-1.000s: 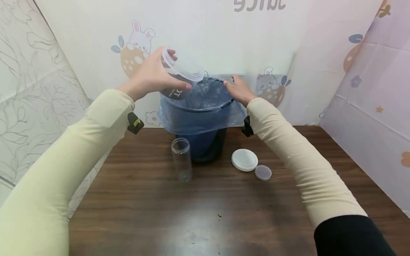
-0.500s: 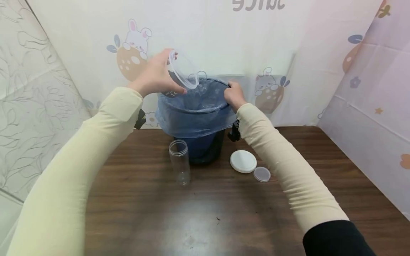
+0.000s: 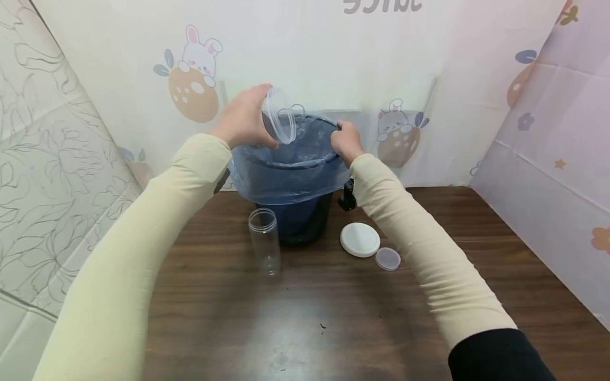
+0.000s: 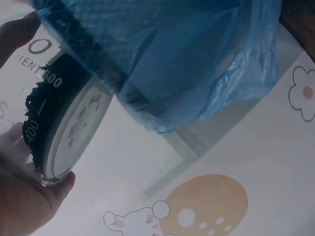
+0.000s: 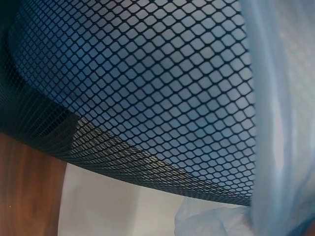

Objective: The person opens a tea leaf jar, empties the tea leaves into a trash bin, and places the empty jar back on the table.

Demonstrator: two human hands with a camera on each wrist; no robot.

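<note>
My left hand (image 3: 245, 119) grips a clear plastic tub (image 4: 54, 108) with printed lettering. The tub leans on its side, its mouth over the left part of a dark mesh bin (image 3: 305, 219). Dark, ragged-edged loose matter lies inside it against the base in the left wrist view. A blue plastic bag (image 3: 286, 182) lines the bin and folds over its rim. With curled fingers, my right hand (image 3: 347, 142) holds the bin's right rim and the bag. That hand is out of sight in the right wrist view, where the bin's mesh (image 5: 162, 88) fills most of the frame.
A tall clear jar (image 3: 264, 243) without a lid stands in front of the bin. Right of the bin lie a white lid (image 3: 359, 239) and a smaller translucent lid (image 3: 388, 259). Tiny dark bits (image 3: 322, 326) dot the wooden table (image 3: 229, 323). A patterned cloth (image 3: 310, 53) hangs behind.
My left hand has shifted rightward and slightly down, tipping the tub further toward the bin. My right hand's fingers have curled more tightly round the rim.
</note>
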